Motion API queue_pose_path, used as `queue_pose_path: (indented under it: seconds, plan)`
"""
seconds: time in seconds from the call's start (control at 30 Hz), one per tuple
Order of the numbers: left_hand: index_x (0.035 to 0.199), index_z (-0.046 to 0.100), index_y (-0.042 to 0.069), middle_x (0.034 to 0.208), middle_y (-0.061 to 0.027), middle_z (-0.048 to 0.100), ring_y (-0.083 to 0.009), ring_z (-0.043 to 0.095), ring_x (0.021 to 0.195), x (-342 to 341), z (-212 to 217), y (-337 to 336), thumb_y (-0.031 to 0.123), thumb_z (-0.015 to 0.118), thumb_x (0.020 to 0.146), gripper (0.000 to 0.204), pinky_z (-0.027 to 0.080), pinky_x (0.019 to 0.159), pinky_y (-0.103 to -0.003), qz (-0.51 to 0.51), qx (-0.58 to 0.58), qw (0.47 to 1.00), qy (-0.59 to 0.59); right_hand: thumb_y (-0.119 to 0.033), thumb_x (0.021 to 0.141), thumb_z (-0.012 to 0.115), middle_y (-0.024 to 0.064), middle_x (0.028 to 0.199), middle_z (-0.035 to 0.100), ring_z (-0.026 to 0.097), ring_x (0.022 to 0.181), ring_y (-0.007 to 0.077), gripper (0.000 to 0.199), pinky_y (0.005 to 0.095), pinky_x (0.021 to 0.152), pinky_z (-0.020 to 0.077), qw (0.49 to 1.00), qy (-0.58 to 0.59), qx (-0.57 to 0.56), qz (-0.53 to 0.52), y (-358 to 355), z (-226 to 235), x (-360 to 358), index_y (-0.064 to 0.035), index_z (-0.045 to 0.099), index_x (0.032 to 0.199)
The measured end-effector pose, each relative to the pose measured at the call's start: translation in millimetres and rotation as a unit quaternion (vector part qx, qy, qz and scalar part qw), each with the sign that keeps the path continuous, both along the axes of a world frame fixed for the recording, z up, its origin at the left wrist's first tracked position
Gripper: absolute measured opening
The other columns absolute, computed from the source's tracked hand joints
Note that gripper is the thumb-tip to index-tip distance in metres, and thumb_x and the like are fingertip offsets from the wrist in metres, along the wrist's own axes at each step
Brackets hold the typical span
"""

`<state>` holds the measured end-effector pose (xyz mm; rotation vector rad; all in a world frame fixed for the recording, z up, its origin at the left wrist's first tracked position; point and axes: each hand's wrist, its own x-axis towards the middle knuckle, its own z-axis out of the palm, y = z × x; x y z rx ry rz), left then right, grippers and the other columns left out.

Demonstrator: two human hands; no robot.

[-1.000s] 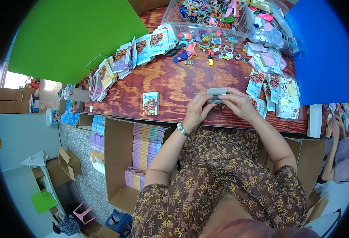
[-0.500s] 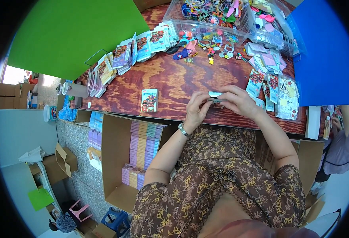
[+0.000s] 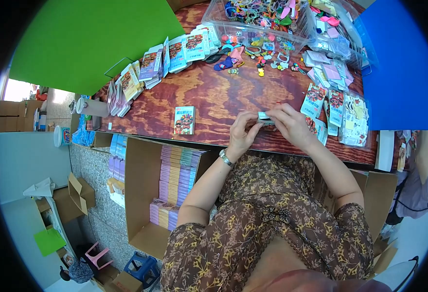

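Observation:
At the table's near edge, my left hand (image 3: 243,133) grips a small white-and-blue flat box (image 3: 263,116) between thumb and fingers. One narrow end of this box faces up, and most of the rest is hidden by my fingers. Closed at the same end of the box is my right hand (image 3: 294,127), its fingertips pinched at the edge. To the left of my hands, a picture box (image 3: 184,120) with cartoon figures lies flat on the table. More light-blue boxes (image 3: 314,100) lie just right of my right hand, partly overlapping.
Rows of small boxes (image 3: 175,53) curve along the left of the wooden table (image 3: 214,92). Small toys (image 3: 226,63) lie scattered before a clear bin (image 3: 262,36) of trinkets. Packets (image 3: 328,70) and a sticker bag (image 3: 354,119) sit right. Below stands a carton (image 3: 143,194) of stacked boxes.
My right hand's fingers have shifted at the box's end, bending more and drawing closer to its edge. My left hand keeps its hold. The whole view has moved slightly.

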<state>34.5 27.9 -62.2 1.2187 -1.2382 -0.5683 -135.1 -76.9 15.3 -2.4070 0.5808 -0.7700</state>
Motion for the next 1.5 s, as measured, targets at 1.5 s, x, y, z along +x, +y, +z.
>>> queue_pose_path:
  seconds: [1.5]
  plan:
    - [0.145, 0.048, 0.004, 0.125, -0.0167, 0.065, -0.0229, 0.069, 0.108, 5.6, 19.6, 4.8, 0.0, 0.072, 0.089, 0.061, 0.058, 0.086, -0.034, -0.001, 0.066, 0.989, -0.129, -0.005, 0.089, 0.07, 0.0166, 0.127, 0.063, 0.064, 0.112, 0.0364, 0.042, 0.0448, 0.093, 0.0542, 0.999, -0.009, 0.049, 0.016, 5.1, -29.4, -9.3, -0.0084, 0.061, 0.13]
